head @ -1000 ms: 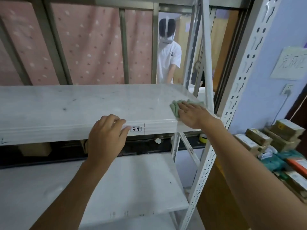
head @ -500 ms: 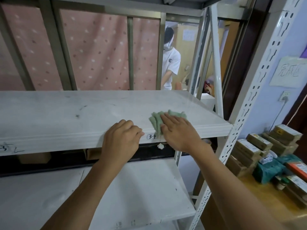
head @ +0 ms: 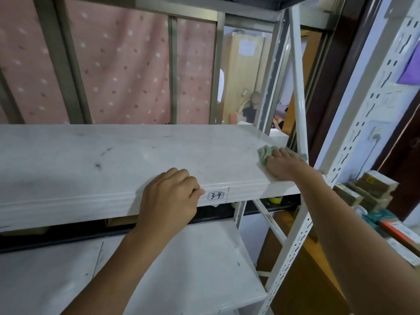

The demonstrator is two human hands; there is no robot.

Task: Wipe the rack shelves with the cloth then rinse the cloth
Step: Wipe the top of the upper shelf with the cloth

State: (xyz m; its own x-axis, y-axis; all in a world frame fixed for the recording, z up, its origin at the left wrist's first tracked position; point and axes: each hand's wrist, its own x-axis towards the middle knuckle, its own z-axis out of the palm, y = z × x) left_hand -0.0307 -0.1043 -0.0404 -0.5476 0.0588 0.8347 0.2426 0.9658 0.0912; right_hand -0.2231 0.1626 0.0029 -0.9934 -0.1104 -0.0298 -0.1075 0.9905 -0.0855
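One shelf is mid-wipe: the right hand (head: 281, 165) presses flat on the cloth (head: 264, 154) at the upper shelf's (head: 136, 155) right end; the left hand (head: 169, 198) rests curled on its edge. The lower shelf (head: 193, 269) and rinsing likely remain.

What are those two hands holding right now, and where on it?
The right hand presses flat on the green cloth, not gripping it. The left hand curls over the front edge of the shelf, beside the label.
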